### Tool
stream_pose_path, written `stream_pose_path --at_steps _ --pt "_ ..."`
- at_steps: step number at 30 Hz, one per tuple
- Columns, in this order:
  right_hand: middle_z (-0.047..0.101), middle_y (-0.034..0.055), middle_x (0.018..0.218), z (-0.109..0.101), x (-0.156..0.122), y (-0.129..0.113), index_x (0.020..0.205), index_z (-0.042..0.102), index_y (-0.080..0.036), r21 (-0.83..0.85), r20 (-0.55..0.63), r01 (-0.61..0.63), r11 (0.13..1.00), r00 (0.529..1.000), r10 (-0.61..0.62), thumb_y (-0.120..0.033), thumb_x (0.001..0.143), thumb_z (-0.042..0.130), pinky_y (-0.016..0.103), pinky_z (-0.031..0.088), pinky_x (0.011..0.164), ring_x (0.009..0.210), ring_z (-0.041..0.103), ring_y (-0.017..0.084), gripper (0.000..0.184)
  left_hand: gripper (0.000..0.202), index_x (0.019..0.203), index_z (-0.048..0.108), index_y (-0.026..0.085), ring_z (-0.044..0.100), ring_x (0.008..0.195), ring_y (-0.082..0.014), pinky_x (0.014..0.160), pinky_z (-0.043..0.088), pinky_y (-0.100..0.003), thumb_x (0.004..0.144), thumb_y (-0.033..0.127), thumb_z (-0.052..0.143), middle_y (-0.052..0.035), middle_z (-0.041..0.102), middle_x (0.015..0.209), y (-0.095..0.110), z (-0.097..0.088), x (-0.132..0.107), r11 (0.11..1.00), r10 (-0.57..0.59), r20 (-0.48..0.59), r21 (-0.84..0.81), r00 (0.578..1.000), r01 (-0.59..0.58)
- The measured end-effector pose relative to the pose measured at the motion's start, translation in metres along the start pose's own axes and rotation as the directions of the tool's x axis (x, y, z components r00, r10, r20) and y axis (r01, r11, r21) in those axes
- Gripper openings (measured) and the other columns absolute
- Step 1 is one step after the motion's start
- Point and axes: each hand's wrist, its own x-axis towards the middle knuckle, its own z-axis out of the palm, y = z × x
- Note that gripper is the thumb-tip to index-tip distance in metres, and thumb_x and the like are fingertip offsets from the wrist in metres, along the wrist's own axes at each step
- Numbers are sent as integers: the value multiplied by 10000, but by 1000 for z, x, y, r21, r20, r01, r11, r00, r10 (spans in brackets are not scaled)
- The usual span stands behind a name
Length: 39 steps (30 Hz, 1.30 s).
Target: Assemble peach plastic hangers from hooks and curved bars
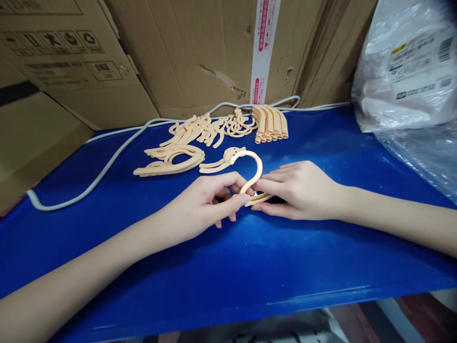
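Over the middle of the blue tabletop (228, 267), my left hand (198, 202) pinches the base of a cream plastic hanger hook (259, 166) between thumb and fingers. The hook curves upward and opens to the left. My right hand (303, 190) is closed on a cream hanger arm (262, 197) that meets the hook's base at my left fingertips. A small shiny spot shows at this joint; my fingers partly hide it. Just behind my hands lies another piece, a cream hanger part with a round end (233, 153).
Folded cream hangers (167, 164) lie at centre left. Behind them are loose hanger arms (191, 129), a heap of hooks (243, 125) and a stack of arms (270, 123). A white cable (117, 155) runs along cardboard boxes (200, 52). Clear plastic wrapping (410, 71) stands at right.
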Motion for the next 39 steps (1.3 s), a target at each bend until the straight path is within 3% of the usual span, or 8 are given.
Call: stream_pose_path --at_steps 39 --pt "712 31 825 -1 0 -1 983 636 -187 28 15 -18 999 1000 18 -440 974 435 267 339 580 645 631 148 323 194 948 592 185 520 573 -71 477 425 -124 927 367 528 40 570 678 3 0 -2 997 0 13 73 1000 -1"
